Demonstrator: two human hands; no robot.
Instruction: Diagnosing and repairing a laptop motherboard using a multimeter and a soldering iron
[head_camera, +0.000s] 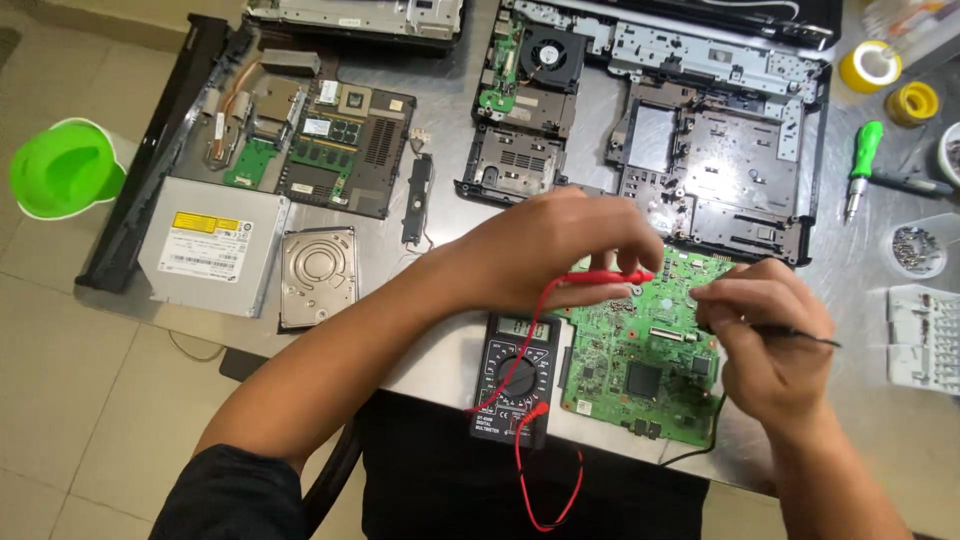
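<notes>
The left hand (555, 250) holds a red test probe (605, 277). Its fingers are curled tight around the probe, and the probe tip points right, onto the top edge of a green circuit board (640, 350). The right hand (765, 325) has its fingers pinched around a thin black test probe (805, 338), and it rests over the right side of the same board.

The green circuit board lies flat on the shiny metal counter (870, 400), between the two hands and close to the near edge. Just to the left of the board sits a black multimeter (516, 378) with a small screen and a round dial. A red wire (530, 480) runs from the multimeter up to the red probe and also loops down off the counter edge.

Behind the hands lies an opened laptop base (720, 150) with a fan. On the left are a silver disc drive (212, 245), a hard drive (318, 275) and another board with memory sticks (330, 150). A green-handled screwdriver (862, 165) and two yellow rolls (890, 80) lie on the right. A green bowl (60, 168) sits far left.
</notes>
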